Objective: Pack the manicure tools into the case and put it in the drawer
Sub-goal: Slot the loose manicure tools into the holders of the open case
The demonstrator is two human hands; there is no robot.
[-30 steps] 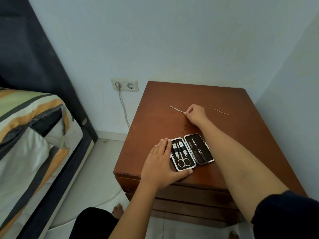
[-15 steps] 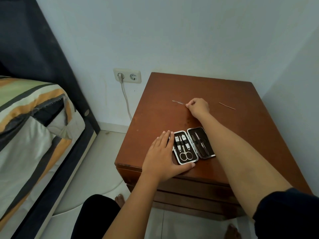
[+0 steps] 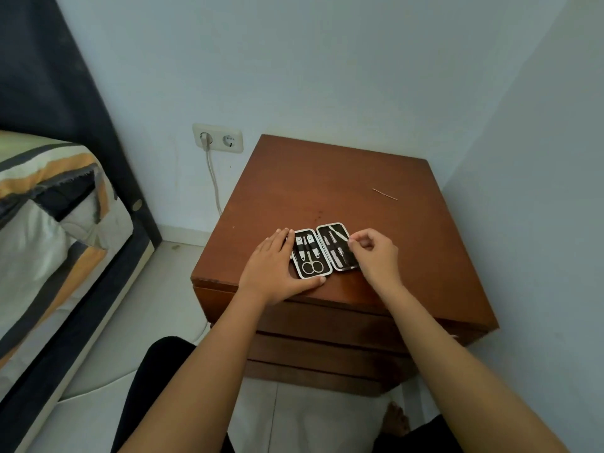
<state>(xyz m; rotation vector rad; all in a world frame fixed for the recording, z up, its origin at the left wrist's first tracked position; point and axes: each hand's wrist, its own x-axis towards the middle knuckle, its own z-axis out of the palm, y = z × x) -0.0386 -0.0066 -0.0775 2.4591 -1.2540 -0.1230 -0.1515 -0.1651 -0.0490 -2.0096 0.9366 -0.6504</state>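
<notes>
The open manicure case lies near the front edge of the brown nightstand. Its left half holds scissors and small tools in loops. My left hand lies flat against the case's left edge, thumb along its front, steadying it. At the right half, my right hand pinches a thin metal tool that slants across that half. A second thin metal tool lies loose at the far right of the top. The closed drawer fronts sit below the top.
A bed with striped bedding and a dark frame stands to the left. On the wall behind is a socket with a cable plugged in. A wall runs close along the nightstand's right side. My knees and a foot are below.
My right hand has carried the thin tool from the middle of the nightstand back to the case's right half. My left hand stays at the case. The camera has tilted down.
</notes>
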